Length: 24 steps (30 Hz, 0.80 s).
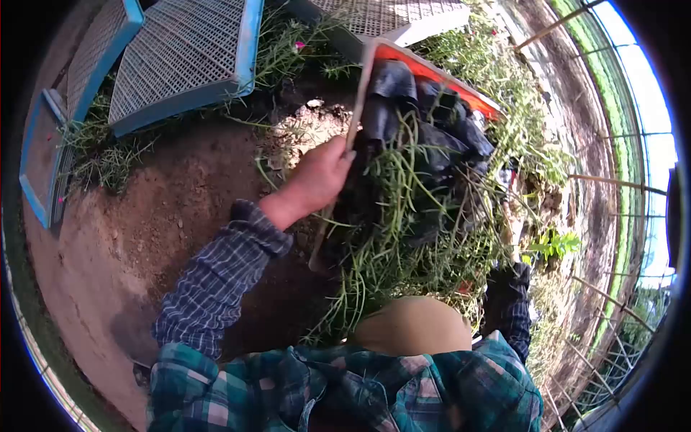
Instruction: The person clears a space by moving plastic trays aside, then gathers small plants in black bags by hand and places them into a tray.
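My left hand point(317, 176) is closed on the near left rim of an orange crate point(475, 97) with a pale, dirty edge. Black plastic plant bags point(443, 140) fill the crate, some lying on their sides. Long green stems point(403, 187) spill from them over the crate's near side, towards my knee point(414, 324). On the right, my right arm reaches down in a dark checked sleeve point(518, 309); the plants and shadow hide my right hand and whatever it may touch.
Blue-rimmed mesh trays point(183, 57) stand at the upper left, with leafy plants around them. Another mesh tray point(396, 18) is at the top. Brown soil point(158, 209) lies to the left. A wire fence point(622, 183) runs along the right.
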Available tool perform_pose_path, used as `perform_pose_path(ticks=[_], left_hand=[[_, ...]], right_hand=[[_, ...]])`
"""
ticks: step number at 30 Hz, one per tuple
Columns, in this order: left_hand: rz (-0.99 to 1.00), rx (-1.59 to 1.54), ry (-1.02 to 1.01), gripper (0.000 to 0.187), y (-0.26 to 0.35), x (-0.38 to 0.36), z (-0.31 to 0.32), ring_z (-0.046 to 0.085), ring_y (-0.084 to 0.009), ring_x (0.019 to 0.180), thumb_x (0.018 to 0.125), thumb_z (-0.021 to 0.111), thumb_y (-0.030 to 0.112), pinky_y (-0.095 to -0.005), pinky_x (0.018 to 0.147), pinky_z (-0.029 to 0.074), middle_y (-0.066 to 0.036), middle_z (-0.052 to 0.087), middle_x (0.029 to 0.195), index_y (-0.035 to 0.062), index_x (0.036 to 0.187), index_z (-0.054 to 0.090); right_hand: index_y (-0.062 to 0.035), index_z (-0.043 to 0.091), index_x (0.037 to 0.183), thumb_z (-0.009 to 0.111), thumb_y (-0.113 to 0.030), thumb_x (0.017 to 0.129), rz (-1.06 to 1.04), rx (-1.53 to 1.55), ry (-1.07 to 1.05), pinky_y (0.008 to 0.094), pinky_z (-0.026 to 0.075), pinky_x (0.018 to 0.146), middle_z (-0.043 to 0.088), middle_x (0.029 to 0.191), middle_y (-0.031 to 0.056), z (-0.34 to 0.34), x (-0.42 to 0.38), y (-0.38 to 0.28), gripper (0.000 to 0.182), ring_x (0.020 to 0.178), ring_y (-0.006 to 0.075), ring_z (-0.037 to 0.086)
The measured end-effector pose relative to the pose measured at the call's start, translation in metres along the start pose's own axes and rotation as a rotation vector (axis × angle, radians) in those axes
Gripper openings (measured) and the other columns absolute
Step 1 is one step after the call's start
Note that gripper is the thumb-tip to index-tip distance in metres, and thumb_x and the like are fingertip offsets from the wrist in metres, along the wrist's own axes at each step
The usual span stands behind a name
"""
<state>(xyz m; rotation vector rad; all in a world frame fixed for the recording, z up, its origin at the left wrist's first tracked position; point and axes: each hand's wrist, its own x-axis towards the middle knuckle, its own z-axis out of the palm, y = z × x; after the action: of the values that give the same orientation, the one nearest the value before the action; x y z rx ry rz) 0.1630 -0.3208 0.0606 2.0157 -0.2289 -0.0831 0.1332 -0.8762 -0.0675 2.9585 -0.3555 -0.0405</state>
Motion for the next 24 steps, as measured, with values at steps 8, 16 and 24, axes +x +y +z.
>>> perform_pose_path(ticks=[8,16,24], left_hand=[[0.163,-0.093,-0.439,0.02,-0.014,0.004,0.225,0.059,-0.0302,0.069,0.09,0.051,0.017,-0.0378,0.067,0.049,-0.015,0.057,0.079,-0.0014,0.096,0.056],[-0.31,-0.187,-0.7,0.023,-0.056,0.007,0.224,0.061,-0.0242,0.076,0.093,0.048,0.025,-0.0415,0.07,0.047,-0.009,0.061,0.084,0.0036,0.096,0.055],[-0.749,-1.009,-0.226,0.025,-0.13,0.003,-0.076,0.06,-0.0171,0.09,0.094,0.054,0.026,-0.034,0.084,0.05,-0.008,0.061,0.102,0.0032,0.105,0.055]], right_hand=[[-0.0012,0.064,0.099,0.054,-0.013,0.082,0.448,0.037,-0.246,0.0364,0.05,0.063,0.066,0.083,0.015,0.006,-0.063,0.069,0.023,0.067,0.0261,0.061],[-0.001,0.064,0.099,0.054,-0.013,0.082,0.487,0.031,-0.319,0.0373,0.05,0.064,0.066,0.083,0.016,0.029,-0.082,0.084,0.023,0.068,0.0275,0.061],[-0.0008,0.064,0.099,0.053,-0.012,0.082,0.49,0.076,-0.347,0.0383,0.05,0.064,0.066,0.083,0.0169,0.078,-0.063,0.062,0.023,0.069,0.0289,0.062]])
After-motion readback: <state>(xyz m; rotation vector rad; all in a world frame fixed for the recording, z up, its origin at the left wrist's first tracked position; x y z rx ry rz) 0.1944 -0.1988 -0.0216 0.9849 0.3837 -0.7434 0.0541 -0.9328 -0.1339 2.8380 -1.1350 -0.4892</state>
